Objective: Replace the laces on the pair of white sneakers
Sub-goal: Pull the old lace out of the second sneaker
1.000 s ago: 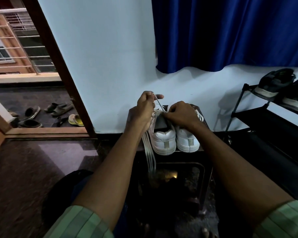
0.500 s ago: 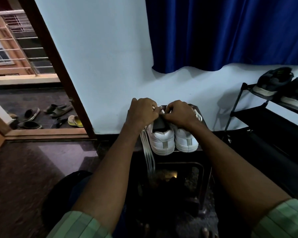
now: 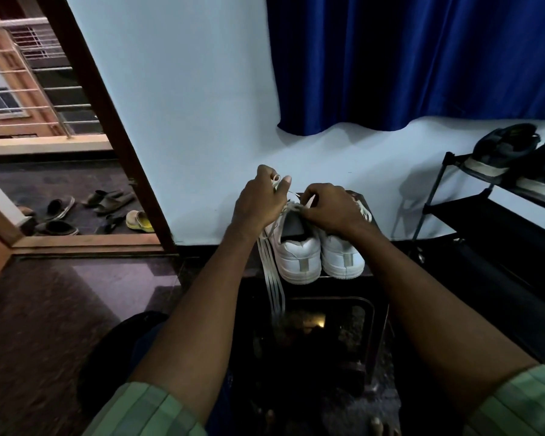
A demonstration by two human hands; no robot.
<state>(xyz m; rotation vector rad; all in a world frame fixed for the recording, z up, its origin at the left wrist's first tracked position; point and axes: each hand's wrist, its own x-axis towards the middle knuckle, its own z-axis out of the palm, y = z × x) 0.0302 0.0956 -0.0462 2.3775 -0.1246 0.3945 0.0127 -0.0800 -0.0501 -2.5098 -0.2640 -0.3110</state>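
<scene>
- Two white leather sneakers (image 3: 320, 258), side by side, heels near, on a dark counter (image 3: 375, 275) against the far wall.
- Left hand (image 3: 260, 199): grip pinching a flat white lace (image 3: 276, 180) raised above the left sneaker.
- Right hand (image 3: 331, 206): fingers curled, pinching lace at that sneaker's eyelets.
- Several loose white lace strands (image 3: 272, 278) hang over the counter's left edge.
- Black shoe rack (image 3: 472, 212), right: two dark shoes (image 3: 516, 155) on top.

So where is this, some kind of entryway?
Likely a home entryway: a shoe rack with shoes against the wall, and an open doorway with sandals left outside on the balcony floor.
</scene>
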